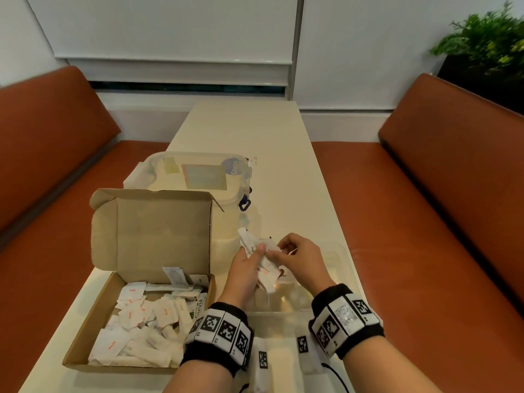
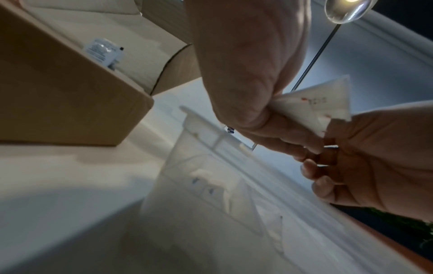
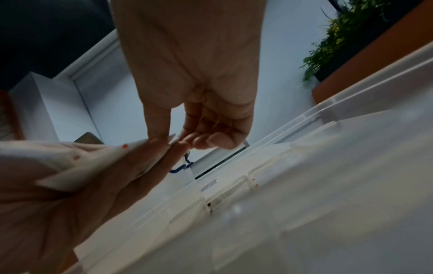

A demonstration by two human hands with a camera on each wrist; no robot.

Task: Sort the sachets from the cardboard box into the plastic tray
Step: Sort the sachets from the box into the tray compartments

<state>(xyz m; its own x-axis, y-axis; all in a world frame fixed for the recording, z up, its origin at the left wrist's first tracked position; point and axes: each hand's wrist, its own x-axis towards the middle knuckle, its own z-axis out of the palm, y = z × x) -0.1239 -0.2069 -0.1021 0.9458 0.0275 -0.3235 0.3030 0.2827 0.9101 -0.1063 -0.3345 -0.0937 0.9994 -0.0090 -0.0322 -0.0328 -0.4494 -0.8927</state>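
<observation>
- Head view: nearest are two wrists in black bands set with square black-and-white markers, above the near edge of the pale bench (image 1: pixel 255 131).
- The cardboard box (image 1: pixel 85 336) lies near left on the bench, its lid standing open at the far side; loose sachets (image 1: pixel 133 316) fill its floor, mostly white with red print, one marked "Stevia".
- The plastic tray (image 1: pixel 344 268) is clear and sits near right, just beside the box, under both hands; a few sachets lie in its compartments, though I cannot tell which ones.
- The left hand (image 1: pixel 246 270) is curled round a bundle of white sachets (image 1: pixel 255 245), thumb pressing them against the fingers, held above the tray.
- The right hand (image 1: pixel 300 259) meets that bundle from the right; thumb and forefinger pinch the edge of one sachet, the other fingers curled in.
- Left wrist view: a white sachet corner with red print (image 2: pixel 314 103) sticks out between the two hands.
- Right wrist view: the pinch sits on the tip of the sachet, above the tray's dividers (image 3: pixel 234 185).
- Farther back, behind the box, stands a clear lidded container (image 1: pixel 198 171) with a blue clip.
- Orange seats (image 1: pixel 425 208) flank the bench; a green plant (image 1: pixel 487 38) stands far right.
</observation>
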